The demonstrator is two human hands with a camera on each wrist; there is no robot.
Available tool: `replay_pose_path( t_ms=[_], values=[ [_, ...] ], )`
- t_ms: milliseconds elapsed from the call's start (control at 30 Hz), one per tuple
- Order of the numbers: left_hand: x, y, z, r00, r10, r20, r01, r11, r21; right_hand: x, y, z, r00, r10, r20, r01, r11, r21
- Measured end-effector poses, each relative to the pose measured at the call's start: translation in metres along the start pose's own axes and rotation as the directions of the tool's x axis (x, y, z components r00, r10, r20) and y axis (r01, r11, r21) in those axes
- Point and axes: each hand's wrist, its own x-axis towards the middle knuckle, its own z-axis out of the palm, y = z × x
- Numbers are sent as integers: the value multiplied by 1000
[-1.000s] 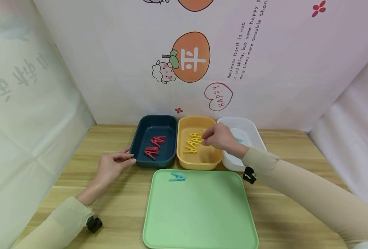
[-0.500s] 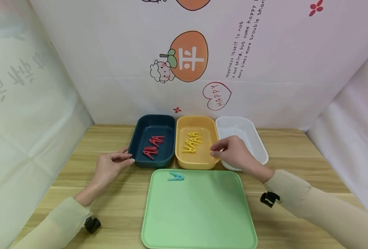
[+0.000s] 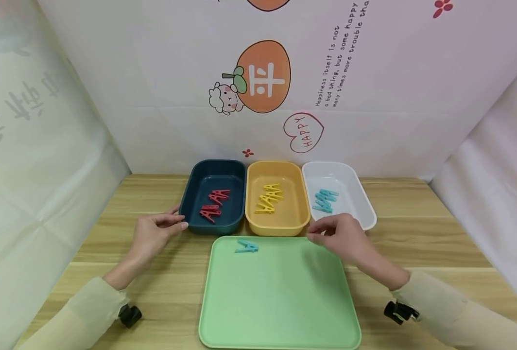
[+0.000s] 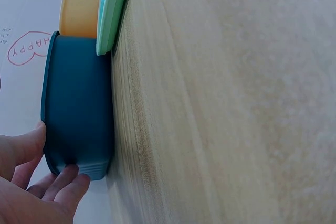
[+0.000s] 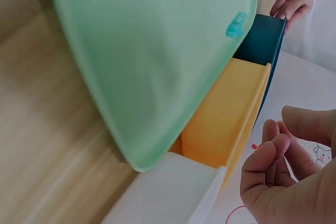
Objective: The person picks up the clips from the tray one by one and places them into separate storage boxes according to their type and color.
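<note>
My left hand (image 3: 157, 238) holds the near-left corner of a dark blue bin (image 4: 79, 98), thumb at the rim and fingertips against the outer wall. Several red clothespins (image 3: 210, 211) lie in that bin. My right hand (image 3: 343, 238) hovers over the far right of a light green tray (image 3: 280, 301), just in front of a white bin (image 3: 354, 204). Its fingers are loosely bent, and in the right wrist view nothing shows between thumb and fingers. One light blue clothespin (image 3: 247, 246) lies at the tray's far left. Several more blue clothespins (image 3: 324, 201) rest in the white bin.
A yellow bin (image 3: 280, 226) with several yellow clothespins (image 3: 268, 199) stands between the blue and white bins. The three form a row against the printed cloth backdrop (image 3: 175, 131). Bare wood tabletop (image 3: 171, 296) shows left and right of the tray.
My right hand has moved from above the yellow bin, right and toward me, to the tray's far right. The blue clothespins in the white bin have come into view. My left hand stays at the blue bin.
</note>
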Motion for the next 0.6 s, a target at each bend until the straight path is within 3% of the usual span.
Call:
replay_pose_path(
  t_ms=[333, 600],
  values=[
    [-1, 1, -1, 1000, 1, -3, -1, 1000, 10, -19, 13, 19, 995, 90, 37, -94, 987, 127],
    [-1, 2, 0, 1000, 14, -9, -13, 1000, 22, -16, 11, 40, 998, 38, 48, -42, 996, 83]
  ],
)
